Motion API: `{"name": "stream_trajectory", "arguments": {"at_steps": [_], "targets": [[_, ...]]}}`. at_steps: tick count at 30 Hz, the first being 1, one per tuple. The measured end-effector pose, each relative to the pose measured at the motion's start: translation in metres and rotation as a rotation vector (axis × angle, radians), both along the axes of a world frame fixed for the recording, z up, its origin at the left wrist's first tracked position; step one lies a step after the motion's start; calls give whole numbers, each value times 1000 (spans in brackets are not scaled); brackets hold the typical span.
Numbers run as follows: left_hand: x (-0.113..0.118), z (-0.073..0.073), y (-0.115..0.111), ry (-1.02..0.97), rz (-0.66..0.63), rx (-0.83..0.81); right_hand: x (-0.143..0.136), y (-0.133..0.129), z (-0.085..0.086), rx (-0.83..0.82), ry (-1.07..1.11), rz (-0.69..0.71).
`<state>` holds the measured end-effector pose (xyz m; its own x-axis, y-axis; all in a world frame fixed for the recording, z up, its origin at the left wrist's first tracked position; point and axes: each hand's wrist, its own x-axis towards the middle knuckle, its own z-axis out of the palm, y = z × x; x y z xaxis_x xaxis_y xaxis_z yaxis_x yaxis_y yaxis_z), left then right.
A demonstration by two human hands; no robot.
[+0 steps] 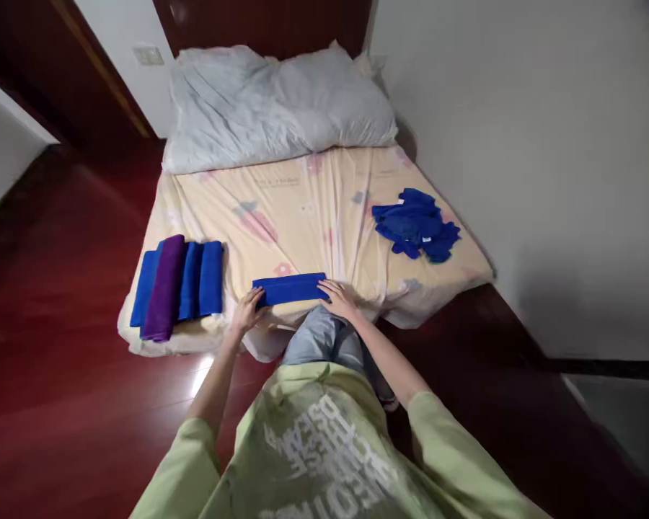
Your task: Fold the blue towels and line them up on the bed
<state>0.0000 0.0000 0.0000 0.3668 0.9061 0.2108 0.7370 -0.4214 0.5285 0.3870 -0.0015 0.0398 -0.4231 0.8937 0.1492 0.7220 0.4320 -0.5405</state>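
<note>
A folded blue cloth (pixel 289 290) is held down on the near edge of the bed (pixel 297 209), between the two hands. Its left end is covered by the left hand (pixel 247 310) and its right end by the right hand (pixel 337 298). The fingers of both hands are partly extended over the ends; whether the cloth is pinched or only pressed cannot be told from this height.

To the left of the left hand, a row of blue cloths (pixel 210 277) is laid side by side, with a purple cloth (pixel 164 288) rested across part of it. Well beyond the right hand, to its right, a crumpled blue pile (pixel 411 223) is left unfolded. Far ahead of both hands, pale pillows (pixel 281 108) are set against the headboard (pixel 265 25).

The cloth could be dragged over the bed's edge if it were drawn toward the body, since little support is offered on that side. Its layers could be loosened if one end were released unevenly. The purple cloth could be knocked by a wide leftward sweep of the left hand, and the row disturbed with it.
</note>
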Motion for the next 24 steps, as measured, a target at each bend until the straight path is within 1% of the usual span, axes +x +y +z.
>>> {"name": "stream_trajectory", "arguments": {"at_steps": [6,8,10,13,16,18,20,24], "targets": [[0,4,10,-47,28,-44,-2,10,-6,-10,152,-63],[-1,7,13,-100,45,-66,-4,16,-9,-13,219,-117],[-2,10,16,-165,77,-102,-5,22,-13,-52,285,-202],[-1,15,21,-262,157,-181,-6,36,-19,-170,399,-309],[3,19,31,-342,277,-276,-6,51,-24,-232,446,-389],[7,21,40,-340,379,-297,-7,61,-27,-252,417,-456],[10,22,50,-305,459,-281,-8,68,-31,-271,379,-517],[14,19,68,-258,533,-273,-12,77,-40,-265,349,-591]]}}
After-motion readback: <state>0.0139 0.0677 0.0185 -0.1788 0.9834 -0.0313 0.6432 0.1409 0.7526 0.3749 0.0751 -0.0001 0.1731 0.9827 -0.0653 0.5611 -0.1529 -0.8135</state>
